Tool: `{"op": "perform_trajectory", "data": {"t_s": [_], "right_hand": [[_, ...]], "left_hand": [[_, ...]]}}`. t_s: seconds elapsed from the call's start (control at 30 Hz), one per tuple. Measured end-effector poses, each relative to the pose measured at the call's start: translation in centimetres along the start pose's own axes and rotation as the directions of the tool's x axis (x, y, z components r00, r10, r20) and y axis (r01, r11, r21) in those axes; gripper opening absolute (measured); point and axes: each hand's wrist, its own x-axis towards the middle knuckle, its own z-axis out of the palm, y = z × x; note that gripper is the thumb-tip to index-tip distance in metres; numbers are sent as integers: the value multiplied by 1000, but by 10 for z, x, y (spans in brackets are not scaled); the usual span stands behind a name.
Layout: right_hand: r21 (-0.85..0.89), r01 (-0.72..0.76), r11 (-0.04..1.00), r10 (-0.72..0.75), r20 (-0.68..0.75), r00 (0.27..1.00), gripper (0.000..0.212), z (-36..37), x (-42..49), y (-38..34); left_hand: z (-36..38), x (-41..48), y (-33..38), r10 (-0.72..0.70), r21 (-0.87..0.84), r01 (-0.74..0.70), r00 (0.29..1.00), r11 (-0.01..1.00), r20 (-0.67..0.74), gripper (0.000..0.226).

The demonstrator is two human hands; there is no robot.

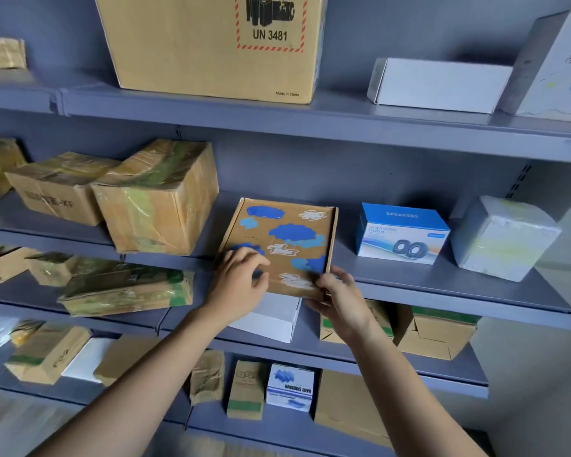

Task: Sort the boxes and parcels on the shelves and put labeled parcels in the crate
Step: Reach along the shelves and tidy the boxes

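A flat brown cardboard box (287, 235) painted with blue and white clouds lies on the middle shelf (442, 291), its near edge sticking out past the shelf front. My left hand (241, 278) rests on its near left corner with fingers curled over the top. My right hand (340, 296) grips the near right corner, thumb on top and fingers underneath. No crate is in view.
A taped brown box (159, 206) stands just left of the cloud box. A blue speakers box (402, 234) and a white wrapped parcel (505, 239) stand to its right. A large UN 3481 carton (211, 44) and white boxes fill the top shelf. Lower shelves hold several parcels.
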Motion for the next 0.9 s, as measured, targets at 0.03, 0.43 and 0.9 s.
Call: {"op": "perform_trajectory", "data": {"t_s": [0.03, 0.43, 0.9], "right_hand": [[30, 7, 1000, -8, 19, 1000, 46, 0, -2, 1], [42, 238, 970, -241, 75, 968, 79, 36, -41, 0], [-372, 650, 662, -667, 101, 738, 32, 73, -88, -7]], "left_hand": [[0, 1, -2, -2, -21, 2, 1000, 1000, 0, 40], [-33, -3, 22, 122, -329, -101, 991, 939, 45, 41], [-79, -14, 63, -61, -746, 137, 990, 651, 128, 49]]}}
